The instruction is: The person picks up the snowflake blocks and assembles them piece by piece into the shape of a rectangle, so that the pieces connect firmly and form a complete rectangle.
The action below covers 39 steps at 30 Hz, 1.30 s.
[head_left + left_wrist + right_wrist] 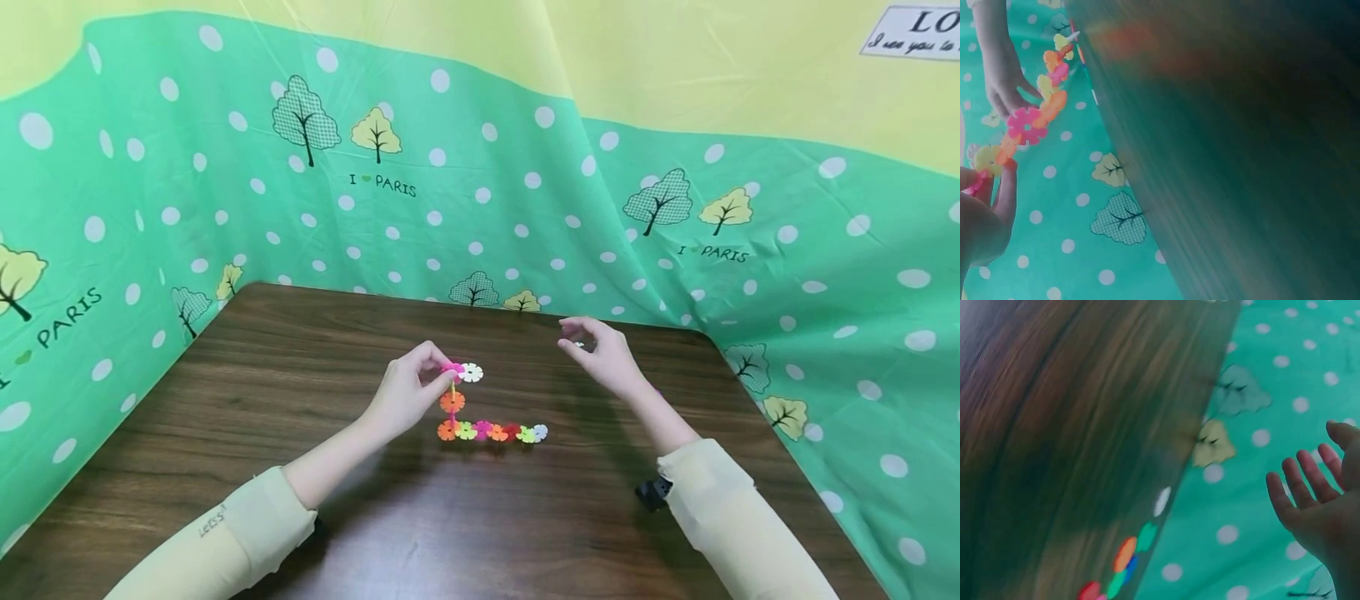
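Note:
My left hand (401, 396) pinches a pink flower-shaped snap disc (452, 369) between thumb and fingers. It is the top of an L-shaped chain of notched discs, with a white disc (471, 372) joined to its right. An orange disc (452, 402) hangs below it. From the corner, a row with a pink disc (482, 430) and a red disc (512, 432) runs right. The left wrist view shows the chain slanting up from the left hand (988, 219). My right hand (607, 358) is apart from the chain; in the right wrist view the hand (1322, 500) holds nothing, fingers spread.
Loose discs lie on the dark wooden table (315, 333), among them a white disc (1162, 501), a green disc (1147, 537) and an orange disc (1125, 553). In the head view the right hand mostly hides them. A green dotted curtain (480, 192) hangs around the table.

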Each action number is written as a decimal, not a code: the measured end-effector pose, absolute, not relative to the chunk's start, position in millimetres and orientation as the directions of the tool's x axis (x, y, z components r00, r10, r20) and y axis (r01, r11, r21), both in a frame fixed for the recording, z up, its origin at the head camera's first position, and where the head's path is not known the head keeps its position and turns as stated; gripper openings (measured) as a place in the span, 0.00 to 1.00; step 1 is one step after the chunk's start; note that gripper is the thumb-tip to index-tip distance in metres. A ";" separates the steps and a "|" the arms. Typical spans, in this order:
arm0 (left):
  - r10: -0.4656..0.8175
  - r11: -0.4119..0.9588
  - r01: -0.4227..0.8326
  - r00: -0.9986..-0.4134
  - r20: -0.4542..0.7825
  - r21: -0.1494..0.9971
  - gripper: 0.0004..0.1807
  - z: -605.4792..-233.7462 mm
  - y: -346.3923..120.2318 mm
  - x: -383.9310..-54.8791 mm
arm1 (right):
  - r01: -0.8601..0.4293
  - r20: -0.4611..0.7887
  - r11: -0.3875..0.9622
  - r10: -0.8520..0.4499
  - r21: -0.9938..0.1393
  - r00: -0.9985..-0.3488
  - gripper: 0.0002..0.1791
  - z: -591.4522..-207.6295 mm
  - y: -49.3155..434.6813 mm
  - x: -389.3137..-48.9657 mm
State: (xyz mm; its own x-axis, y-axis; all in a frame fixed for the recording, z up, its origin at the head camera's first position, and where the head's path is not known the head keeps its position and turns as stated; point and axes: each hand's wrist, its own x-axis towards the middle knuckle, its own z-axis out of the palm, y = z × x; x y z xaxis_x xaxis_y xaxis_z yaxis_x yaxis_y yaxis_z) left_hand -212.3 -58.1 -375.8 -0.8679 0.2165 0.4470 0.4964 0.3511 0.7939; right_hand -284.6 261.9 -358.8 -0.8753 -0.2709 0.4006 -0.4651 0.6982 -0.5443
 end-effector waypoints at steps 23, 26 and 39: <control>0.295 0.327 0.478 -0.871 0.392 0.815 0.12 -386.9 -68.3 -229.5 | -0.323 0.141 0.826 -0.292 -0.461 -0.946 0.33 -416.1 311.9 -336.4; 0.307 0.325 0.474 -0.871 0.383 0.818 0.12 -388.0 -68.9 -230.4 | -0.307 0.093 0.842 -0.297 -0.444 -0.950 0.35 -420.2 314.4 -339.9; 0.327 0.317 0.482 -0.864 0.383 0.817 0.11 -389.5 -71.0 -231.5 | -0.254 0.042 0.872 -0.261 -0.419 -0.964 0.26 -428.7 318.5 -345.8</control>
